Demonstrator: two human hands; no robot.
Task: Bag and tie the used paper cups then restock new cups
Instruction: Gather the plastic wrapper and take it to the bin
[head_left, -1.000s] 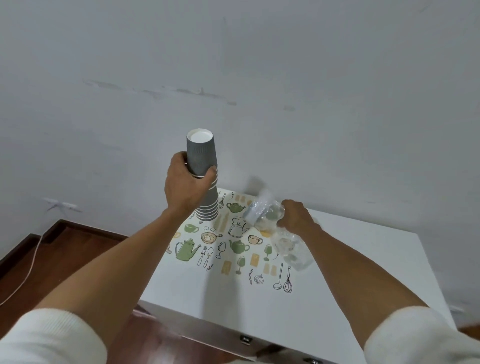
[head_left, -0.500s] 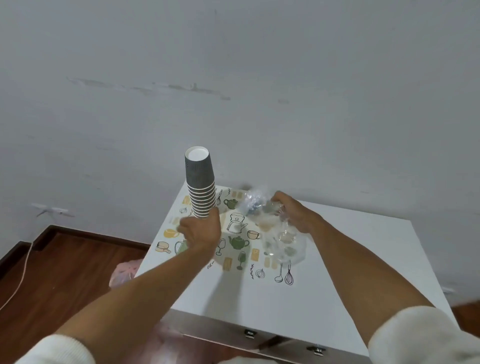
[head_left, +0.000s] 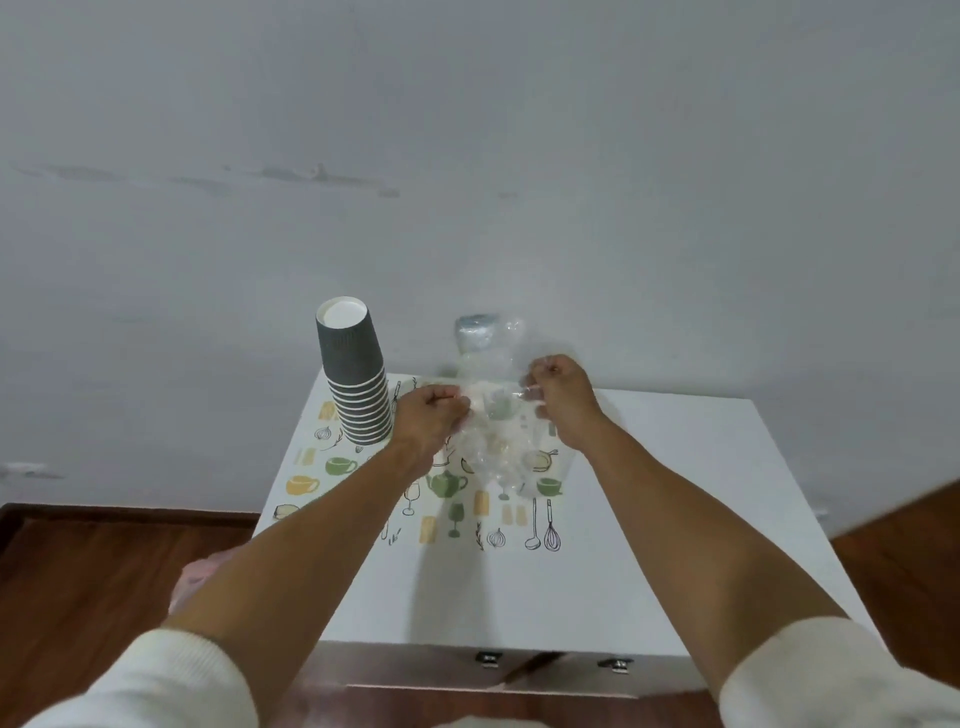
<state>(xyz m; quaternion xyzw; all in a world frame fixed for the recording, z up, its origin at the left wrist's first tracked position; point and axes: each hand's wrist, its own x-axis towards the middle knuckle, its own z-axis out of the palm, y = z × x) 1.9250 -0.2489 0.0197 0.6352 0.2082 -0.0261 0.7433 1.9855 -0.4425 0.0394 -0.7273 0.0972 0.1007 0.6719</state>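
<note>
Head view: a stack of grey paper cups (head_left: 357, 382) is stood upside down on the far left corner of the white table (head_left: 675, 519), bases up, white rims showing as rings down the lower half. It is held by nothing; the left hand (head_left: 428, 423) is just beside it, to its right, not touching.

A clear plastic bag (head_left: 493, 415) is held between both hands above the printed part of the table. The left hand is curled, thumb and fingers pinched on the bag's left edge. The right hand (head_left: 563, 402) is likewise curled, fingertips pinched on the bag's right edge. The film is pulled between the two grips; the upper part of the bag is raised against the wall (head_left: 467, 156), the lower part is hung down crumpled towards the tabletop. Whether the bottom of the bag touches the table cannot be told.

A kitchenware print (head_left: 447, 486) (teapots, cups, whisk, ladle) is seen on the table surface under the hands. Metal latches (head_left: 613, 664) are seen on the table's near edge. Wood floor (head_left: 93, 582) is visible to the left, with something pinkish (head_left: 200, 571) partly hidden behind the left forearm. White sleeves (head_left: 156, 680) are pushed up on both arms.
</note>
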